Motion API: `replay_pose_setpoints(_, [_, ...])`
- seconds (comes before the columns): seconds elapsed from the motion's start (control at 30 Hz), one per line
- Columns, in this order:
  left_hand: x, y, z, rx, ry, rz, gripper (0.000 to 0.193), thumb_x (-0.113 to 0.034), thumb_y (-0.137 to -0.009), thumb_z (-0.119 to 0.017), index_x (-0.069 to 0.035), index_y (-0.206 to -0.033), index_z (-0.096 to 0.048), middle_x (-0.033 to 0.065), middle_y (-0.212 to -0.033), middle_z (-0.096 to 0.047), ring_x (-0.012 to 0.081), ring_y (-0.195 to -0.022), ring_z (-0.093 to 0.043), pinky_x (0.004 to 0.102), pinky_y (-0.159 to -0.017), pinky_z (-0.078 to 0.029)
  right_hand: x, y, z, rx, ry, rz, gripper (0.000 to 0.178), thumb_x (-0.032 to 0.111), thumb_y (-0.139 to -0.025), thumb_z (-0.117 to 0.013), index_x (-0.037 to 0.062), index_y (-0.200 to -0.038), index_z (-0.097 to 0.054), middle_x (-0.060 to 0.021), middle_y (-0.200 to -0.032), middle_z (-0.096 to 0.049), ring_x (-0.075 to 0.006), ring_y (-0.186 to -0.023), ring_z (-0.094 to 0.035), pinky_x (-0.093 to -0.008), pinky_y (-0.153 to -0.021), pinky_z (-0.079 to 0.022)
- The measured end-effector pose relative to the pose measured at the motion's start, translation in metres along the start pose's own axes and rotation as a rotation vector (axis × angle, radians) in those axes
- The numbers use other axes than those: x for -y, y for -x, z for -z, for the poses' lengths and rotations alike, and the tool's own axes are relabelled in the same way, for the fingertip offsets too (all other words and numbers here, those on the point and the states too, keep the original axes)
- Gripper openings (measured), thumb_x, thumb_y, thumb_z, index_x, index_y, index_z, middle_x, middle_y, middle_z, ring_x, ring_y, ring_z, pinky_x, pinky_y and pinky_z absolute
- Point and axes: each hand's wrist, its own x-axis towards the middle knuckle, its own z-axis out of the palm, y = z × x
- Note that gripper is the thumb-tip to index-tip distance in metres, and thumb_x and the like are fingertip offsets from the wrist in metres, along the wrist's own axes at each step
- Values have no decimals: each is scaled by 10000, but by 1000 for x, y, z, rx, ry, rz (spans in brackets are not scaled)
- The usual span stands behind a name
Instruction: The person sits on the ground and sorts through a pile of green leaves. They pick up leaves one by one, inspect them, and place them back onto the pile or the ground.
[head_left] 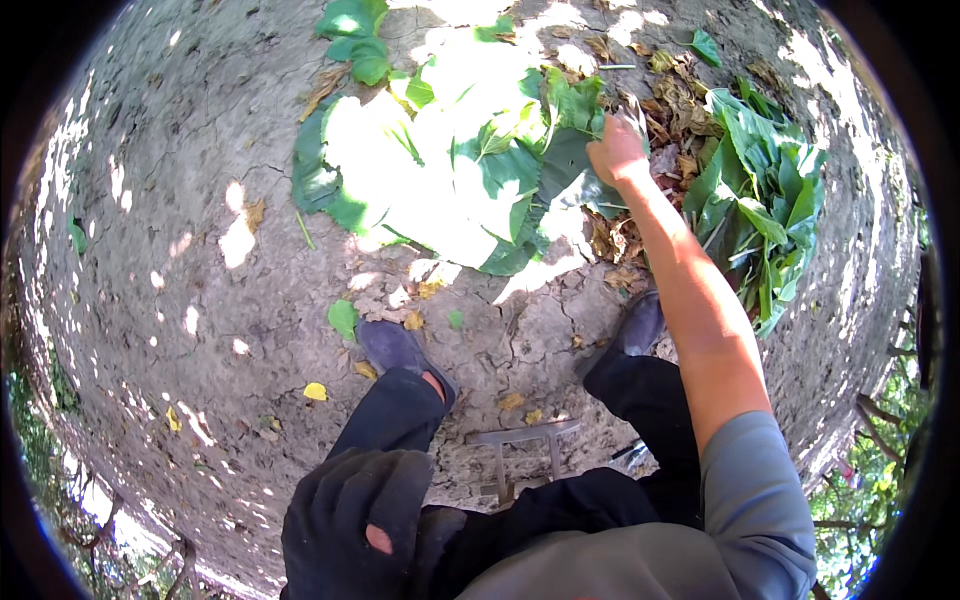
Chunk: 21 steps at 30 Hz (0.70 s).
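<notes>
—Placed the right hand (618, 152) where, exactly?

—Found at the right-hand edge of the flat spread of green leaves (500, 190); could not settle actual contact, given the blur at the fingertips.

—Read the grip how?

—Saw fingers folded in, narrow rather than wide, with something pale and smeared at the far side. Could not tell whether closed on a leaf edge or on nothing.

—Located the spread from that grip?

—Saw most of it reaching off to the left, broad way running left to right over the cracked soil (225, 330), washed out by sun in the middle. Picked out a darker leaf (568, 162) just left of the knuckles, closest of all in that direction.

—Checked the opposite side too?

—Noted a heaped leaf bundle (775, 210) to the right of the hand and forearm, long axis running from far to near, roughly alongside the forearm. Saw brown dry leaves (685, 105) filling the gap between hand and bundle.

—Reckoned the left hand (350, 515) any closer?

—No. Saw it in a dark, holed glove at the left knee, well apart from spread and bundle alike, beyond the left shoe (393, 347) on the near side. Could not tell of anything held, with the palm hidden. Judged the right hand nearer by far to both.
</notes>
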Motion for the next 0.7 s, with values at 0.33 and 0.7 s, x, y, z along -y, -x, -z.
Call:
replay_pose_setpoints(0.33, [-2,-12,0,33,8,13,494,-237,-806,-756,-105,-1246,-574,88,-1132,-645,303,-1021,-619,436,-865,-490,13,43,-31,437,170,-113,303,136,-805,-516,23,-1058,-637,-220,-1097,-685,-367,-1048,-660,-477,-924,-494])
replay_pose_setpoints(0.7, [-6,-16,2,23,-49,-64,519,-244,-808,-757,-90,-1261,-557,87,-1131,-640,302,-1022,-607,443,-852,-488,-49,70,35,300,-610,-86,647,287,-731,-720,-56,-1251,-545,-180,-1019,-680,-213,-933,-638,-359,-830,-499])
